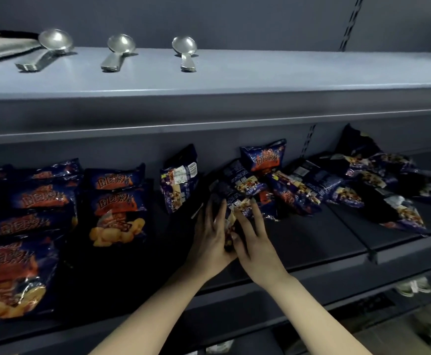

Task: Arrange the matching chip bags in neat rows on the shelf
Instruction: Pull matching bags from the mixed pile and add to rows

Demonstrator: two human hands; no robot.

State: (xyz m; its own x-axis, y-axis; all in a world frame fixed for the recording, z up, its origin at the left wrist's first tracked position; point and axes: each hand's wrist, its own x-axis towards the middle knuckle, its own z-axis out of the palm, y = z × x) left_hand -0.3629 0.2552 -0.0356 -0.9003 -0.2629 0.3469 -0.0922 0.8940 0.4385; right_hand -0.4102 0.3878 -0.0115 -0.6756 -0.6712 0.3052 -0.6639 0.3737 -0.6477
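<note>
Dark blue chip bags with orange lettering lie on the lower shelf (299, 242). On the left they form overlapping rows (40, 198), with a second column (118, 201) beside them. One bag (179, 179) leans upright against the back wall. A loose heap of bags (299, 180) spreads to the right. Both hands hold one bag (231, 198) at the heap's left end, back side up. My left hand (210, 239) holds its left edge. My right hand (254, 242) lies over its right side with fingers spread.
The upper shelf (234, 75) carries three groups of metal spoons (118, 51) and a tray edge (1, 47) at far left. A shelf divider (355, 234) runs front to back right of my hands. Packages show on the shelf below (411, 286).
</note>
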